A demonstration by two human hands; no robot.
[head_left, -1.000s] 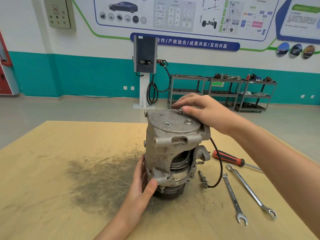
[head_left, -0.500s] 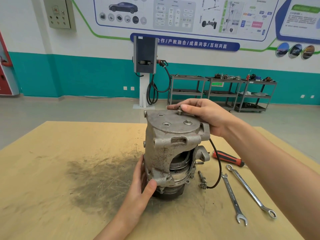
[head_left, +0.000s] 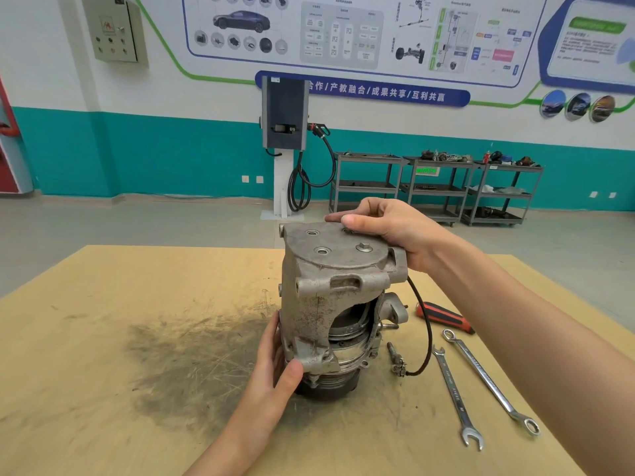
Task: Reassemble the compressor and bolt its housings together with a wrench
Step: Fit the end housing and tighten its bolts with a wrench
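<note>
**Hand-starting a top bolt, wrenches not yet picked up**

Left hand (head_left: 275, 369) grasps the lower edge of the compressor (head_left: 335, 304), thumb on the front lug, fingers wrapped behind. Likely bracing it so it doesn't tip or spin. Compressor stands on end mid-worktop (head_left: 103, 338), pulley end down, beside a dark grease smear (head_left: 192, 355). Its black cable (head_left: 424, 338) loops down on the right to a connector on the worktop.

Two combination wrenches (head_left: 481, 383) lie right of it, within reach, untouched. Red-handled screwdriver (head_left: 443, 317) just behind them.

Right hand (head_left: 388, 225) sits on the top plate, thumb and fingertips pinching at a far bolt hole. The bolt itself is hidden under the thumb. One bolt head (head_left: 365, 248) already stands in the plate; two holes look empty.

Far back: charging post (head_left: 285, 115), parts carts (head_left: 436, 187).
</note>
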